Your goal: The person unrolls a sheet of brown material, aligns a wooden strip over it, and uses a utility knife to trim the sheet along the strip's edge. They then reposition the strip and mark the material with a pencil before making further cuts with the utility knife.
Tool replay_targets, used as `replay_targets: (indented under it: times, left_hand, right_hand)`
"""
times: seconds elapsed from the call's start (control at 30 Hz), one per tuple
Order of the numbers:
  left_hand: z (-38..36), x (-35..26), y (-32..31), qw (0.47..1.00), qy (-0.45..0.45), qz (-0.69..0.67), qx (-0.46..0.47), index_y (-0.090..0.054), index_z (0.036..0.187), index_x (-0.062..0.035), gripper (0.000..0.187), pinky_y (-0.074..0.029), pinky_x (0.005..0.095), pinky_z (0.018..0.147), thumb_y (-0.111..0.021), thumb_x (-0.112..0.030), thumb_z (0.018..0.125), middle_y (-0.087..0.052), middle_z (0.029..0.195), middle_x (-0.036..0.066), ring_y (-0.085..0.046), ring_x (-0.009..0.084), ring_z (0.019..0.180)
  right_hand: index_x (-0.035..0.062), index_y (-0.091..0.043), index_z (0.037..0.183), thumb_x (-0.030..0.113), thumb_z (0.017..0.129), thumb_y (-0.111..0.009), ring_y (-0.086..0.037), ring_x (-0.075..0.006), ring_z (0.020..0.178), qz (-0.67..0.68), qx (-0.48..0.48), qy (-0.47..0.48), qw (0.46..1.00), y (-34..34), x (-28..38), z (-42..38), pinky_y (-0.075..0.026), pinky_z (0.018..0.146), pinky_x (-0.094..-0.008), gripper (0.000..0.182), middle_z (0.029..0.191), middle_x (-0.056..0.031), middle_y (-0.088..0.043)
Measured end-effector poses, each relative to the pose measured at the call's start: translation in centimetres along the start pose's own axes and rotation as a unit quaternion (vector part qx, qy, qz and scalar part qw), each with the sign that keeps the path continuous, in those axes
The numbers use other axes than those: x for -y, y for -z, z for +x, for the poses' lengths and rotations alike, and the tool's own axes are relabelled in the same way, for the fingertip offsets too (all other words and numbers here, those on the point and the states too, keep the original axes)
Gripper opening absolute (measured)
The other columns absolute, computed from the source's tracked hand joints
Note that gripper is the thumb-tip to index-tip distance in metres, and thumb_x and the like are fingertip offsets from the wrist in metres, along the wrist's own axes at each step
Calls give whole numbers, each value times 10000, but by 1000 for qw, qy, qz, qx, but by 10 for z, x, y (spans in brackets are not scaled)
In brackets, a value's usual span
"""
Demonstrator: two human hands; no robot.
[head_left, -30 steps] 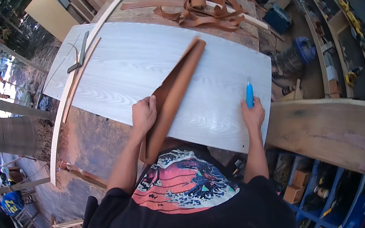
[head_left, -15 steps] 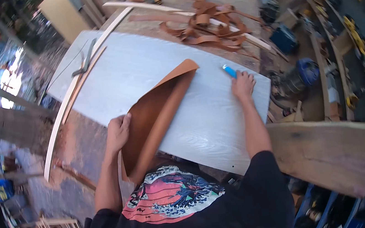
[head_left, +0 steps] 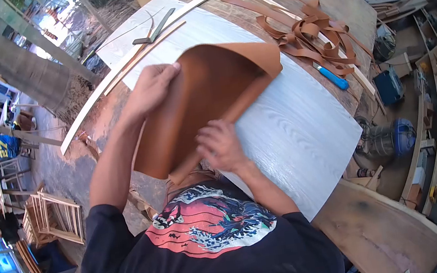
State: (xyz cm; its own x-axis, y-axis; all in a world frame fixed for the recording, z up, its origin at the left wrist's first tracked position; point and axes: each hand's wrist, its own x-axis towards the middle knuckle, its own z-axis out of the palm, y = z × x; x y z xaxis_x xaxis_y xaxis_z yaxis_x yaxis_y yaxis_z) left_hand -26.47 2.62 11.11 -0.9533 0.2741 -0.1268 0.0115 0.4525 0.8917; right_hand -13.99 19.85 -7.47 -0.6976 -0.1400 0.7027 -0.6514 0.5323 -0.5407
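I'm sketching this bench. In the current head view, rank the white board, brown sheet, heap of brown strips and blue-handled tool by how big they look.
1. White board
2. Brown sheet, raised nearer the camera
3. Heap of brown strips
4. Blue-handled tool

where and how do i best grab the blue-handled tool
By the middle of its blue handle, I'd say, from above and the near right: it lies flat, its butt points that way, and brown strips crowd its far side.

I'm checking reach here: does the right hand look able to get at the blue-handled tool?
Probably yes: mostly bare board lies between the right hand and the blue-handled tool, with the brown sheet beside that path.
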Motion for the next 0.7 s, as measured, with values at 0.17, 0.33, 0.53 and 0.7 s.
replay_targets:
  times: [0.17,0.33,0.53,0.7]
  left_hand:
    - [49,10,46,998,-44,45,4,-732,987,27,426,-516,270,588,-535,-337,1089,-709,788,33,-625,80,644]
    - [113,70,67,998,-11,61,32,-739,999,38,433,-521,265,604,-553,-344,1080,-723,798,37,-648,93,645]
    - [139,97,30,989,-36,64,128,-700,835,4,434,-424,304,503,-564,-335,1071,-607,657,-9,-528,77,540]
    - [132,113,-5,989,-51,77,117,-645,782,59,484,-421,366,551,-561,-333,1052,-566,630,45,-497,126,590]
  right_hand:
    - [75,-748,1049,267,812,-792,-580,-338,936,-174,81,-103,976,47,1,-69,-434,912,-530,308,911,-101,-665]
    - [54,-727,1038,225,838,-772,-598,-332,975,-218,10,-177,960,83,39,-65,-435,911,-501,267,950,-89,-690]
    - [88,-728,1167,393,937,-668,-545,-343,1266,-133,144,-69,978,-52,52,3,-373,1124,-564,387,1250,-114,-676]
    - [83,-753,1073,484,953,-629,-606,-315,1054,-217,187,-159,945,-14,54,-22,-381,1092,-550,436,1002,-107,-712]
